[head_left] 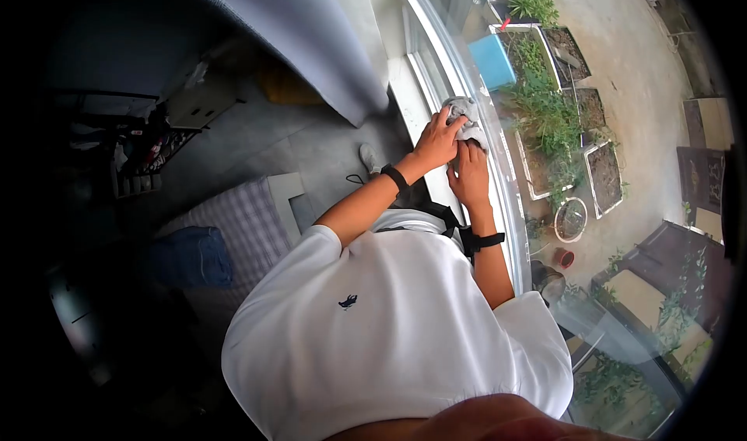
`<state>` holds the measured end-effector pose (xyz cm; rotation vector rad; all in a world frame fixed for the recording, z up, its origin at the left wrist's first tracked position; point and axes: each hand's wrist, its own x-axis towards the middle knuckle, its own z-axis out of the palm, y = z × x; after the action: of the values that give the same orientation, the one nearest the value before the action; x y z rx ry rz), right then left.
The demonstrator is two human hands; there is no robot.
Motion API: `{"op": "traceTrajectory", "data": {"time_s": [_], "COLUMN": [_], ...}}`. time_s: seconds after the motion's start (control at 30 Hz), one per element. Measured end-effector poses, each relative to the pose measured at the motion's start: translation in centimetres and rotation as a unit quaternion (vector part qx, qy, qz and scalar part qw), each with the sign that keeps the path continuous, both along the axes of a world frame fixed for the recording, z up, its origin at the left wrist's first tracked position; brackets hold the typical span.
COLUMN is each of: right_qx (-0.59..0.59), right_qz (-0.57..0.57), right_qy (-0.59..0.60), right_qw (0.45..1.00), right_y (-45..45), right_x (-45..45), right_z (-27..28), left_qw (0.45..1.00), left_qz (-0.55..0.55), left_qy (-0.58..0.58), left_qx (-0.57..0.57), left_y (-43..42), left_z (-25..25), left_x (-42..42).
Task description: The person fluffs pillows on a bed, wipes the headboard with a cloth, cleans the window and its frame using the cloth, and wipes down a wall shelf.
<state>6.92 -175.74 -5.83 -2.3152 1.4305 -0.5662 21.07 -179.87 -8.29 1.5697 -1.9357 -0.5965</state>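
Note:
A crumpled grey cloth [471, 133] lies against the white window frame beside the glass. My left hand [437, 141] is closed on the cloth, its fingers bent over the upper part. Close beside it, my right hand [471, 178] has its fingertips pressed together at the cloth's lower end. My fingers hide part of the cloth. Both wrists wear black bands, and the forearms reach forward from a white short-sleeved shirt [389, 324].
The window glass [506, 153] runs along my right; planters with green plants [537, 114] stand outside. A light curtain [327, 52] hangs ahead to the left. On my left are a checked-cloth-covered bed or bench [247, 215], folded jeans [191, 256] and a shoe [369, 158].

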Motion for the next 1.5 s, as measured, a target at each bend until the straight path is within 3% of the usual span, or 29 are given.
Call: {"op": "traceTrajectory", "data": {"time_s": [0.2,0.33,0.4,0.5,0.8,1.0,1.13,1.5], "right_qx": [0.019,0.116,0.209,0.192,0.195,0.079,0.047,0.0], "right_qz": [-0.022,-0.048,-0.075,-0.077,-0.104,-0.081,-0.094,-0.029], "right_qy": [-0.008,0.06,0.029,0.003,-0.003,-0.002,0.04,0.157], "right_qw": [1.0,0.99,0.975,0.978,0.975,0.994,0.994,0.987], "right_y": [-0.4,-1.5,-3.5,-5.7,-13.5,-20.2,-25.3,-33.0], "right_x": [0.4,1.2,2.0,2.5,9.2,13.2,15.4,23.3], "right_z": [0.7,2.4,4.7,3.2,5.5,2.1,-1.1,-0.5], "left_qw": [0.995,0.98,0.963,0.952,0.965,0.983,0.985,0.985], "left_qz": [-0.072,-0.154,-0.196,-0.219,-0.168,-0.101,-0.071,-0.068], "left_qy": [0.001,-0.011,-0.02,-0.041,-0.006,-0.033,-0.034,-0.11], "left_qx": [0.063,0.122,0.185,0.211,0.203,0.147,0.151,0.111], "left_y": [-1.5,-3.6,-5.4,-7.7,-13.5,-18.5,-22.4,-30.1], "left_z": [1.7,2.0,3.7,4.5,4.2,3.2,3.2,2.8], "left_x": [1.7,3.6,4.6,5.6,10.2,14.2,16.5,22.1]}}
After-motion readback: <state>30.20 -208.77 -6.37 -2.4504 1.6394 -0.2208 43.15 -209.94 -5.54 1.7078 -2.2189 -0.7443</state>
